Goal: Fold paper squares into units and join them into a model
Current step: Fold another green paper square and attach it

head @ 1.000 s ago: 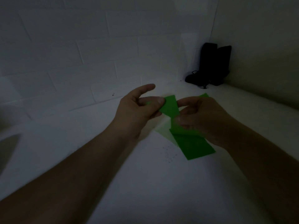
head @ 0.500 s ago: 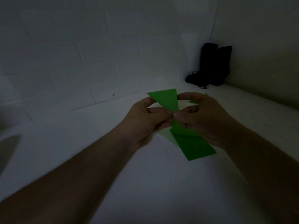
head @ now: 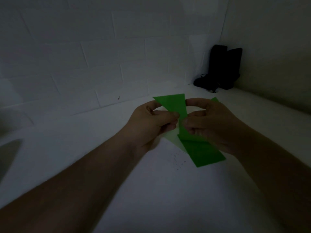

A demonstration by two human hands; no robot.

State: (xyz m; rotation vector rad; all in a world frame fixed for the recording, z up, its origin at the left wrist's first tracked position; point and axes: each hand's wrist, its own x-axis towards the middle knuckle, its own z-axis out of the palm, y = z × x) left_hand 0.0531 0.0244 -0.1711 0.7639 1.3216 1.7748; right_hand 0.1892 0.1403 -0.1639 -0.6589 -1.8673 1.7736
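Dim room, low light, detail poor. Both hands are up over the middle of the white worktop (head: 117,165), meeting on a green paper unit (head: 175,105). Left hand (head: 151,121): thumb and curled fingers (head: 168,113) pinch the paper's left side near the middle. Right hand (head: 213,125): fingers curled, thumb and forefinger pinching the same paper from the right; its fingertips are mostly hidden behind the hand's own knuckles, so the exact grip is hard to read.

The upper flap of the unit sticks up between the hands as a wedge shape, wide end up. The lower part runs down and right under the right hand and ends in a rectangular strip (head: 205,153) that seems to lie on or just above the worktop; cannot tell which. A paler green layer (head: 173,140) shows at its left edge, partly covered. A small green tip (head: 215,99) pokes out behind the right hand; whether it is the same piece cannot be told.

Far right corner of the worktop: a dark object (head: 220,68) against the wall, too dark to identify. Small dark specks (head: 178,160) near the strip. Both forearms are cut off by the bottom edge.
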